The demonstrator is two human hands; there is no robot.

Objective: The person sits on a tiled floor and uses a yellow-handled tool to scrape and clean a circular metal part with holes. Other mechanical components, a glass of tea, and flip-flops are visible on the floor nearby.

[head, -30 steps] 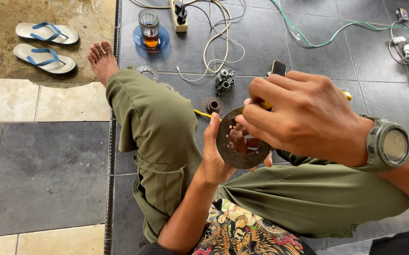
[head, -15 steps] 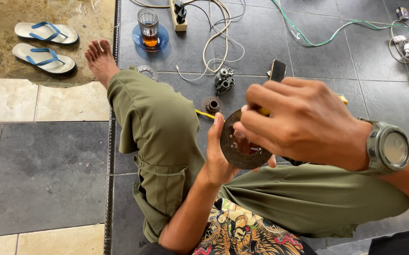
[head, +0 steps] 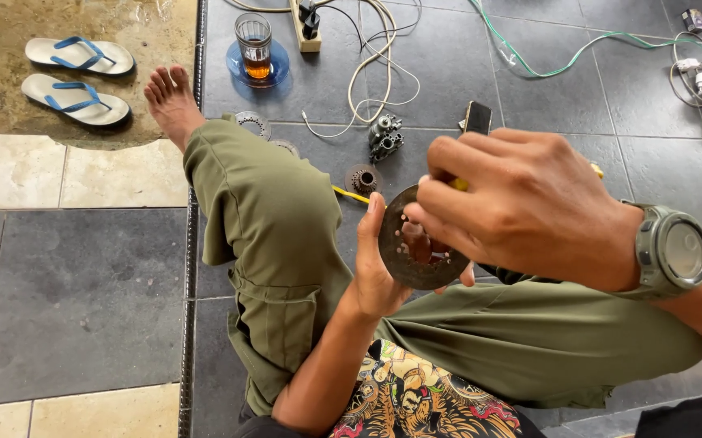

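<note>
Here the left hand grips a round metal disc upright above the lap, while the right hand closes on a yellow-handled tool pressed to its face. A small gear lies on the tiled floor nearby.

Soft, even daylight, no hard shadows. Faint shadow under the sandals & glass of tea. Wet sheen top left. Right hand close to lens, slightly soft; edges mildly wide-angle stretched.
</note>
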